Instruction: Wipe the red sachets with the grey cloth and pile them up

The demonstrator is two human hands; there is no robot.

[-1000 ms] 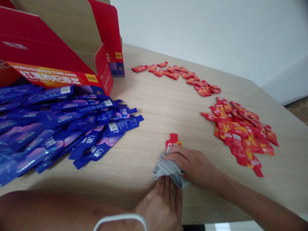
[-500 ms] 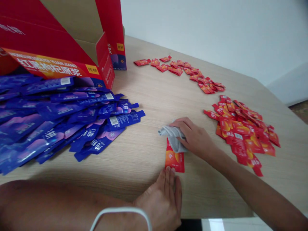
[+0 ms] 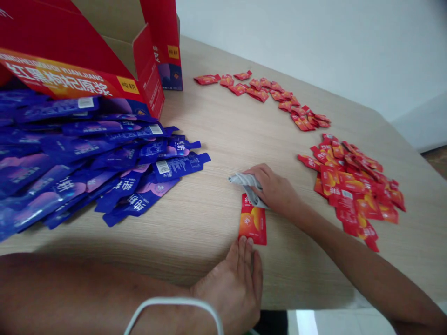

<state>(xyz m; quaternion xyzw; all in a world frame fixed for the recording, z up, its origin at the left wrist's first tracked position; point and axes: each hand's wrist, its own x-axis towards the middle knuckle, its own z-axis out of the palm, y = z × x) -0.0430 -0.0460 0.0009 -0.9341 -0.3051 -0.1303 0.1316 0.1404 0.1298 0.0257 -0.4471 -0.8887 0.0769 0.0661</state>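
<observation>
A red and orange sachet [image 3: 253,226] lies flat on the table near the front, its spout end toward the back. My left hand [image 3: 232,284] has its fingers stretched out, the tips resting on the sachet's near edge. My right hand [image 3: 272,188] is closed around a folded grey cloth [image 3: 244,180], which covers the sachet's far end and hides its spout. To the right lies a heap of similar red sachets [image 3: 352,186]. On the left is a large pile of blue and purple sachets [image 3: 115,153].
Behind the blue pile stands an open red cardboard box [image 3: 80,74], with a second red box [image 3: 171,51] beside it. Small red packets [image 3: 275,90] lie in a loose row toward the back of the table [image 3: 223,125]. A white wall [image 3: 296,42] rises behind.
My right hand has wiped the cloth from the sachet's near part to its far end, uncovering the middle. My left fingers stay at the near edge. The view has shifted slightly.
</observation>
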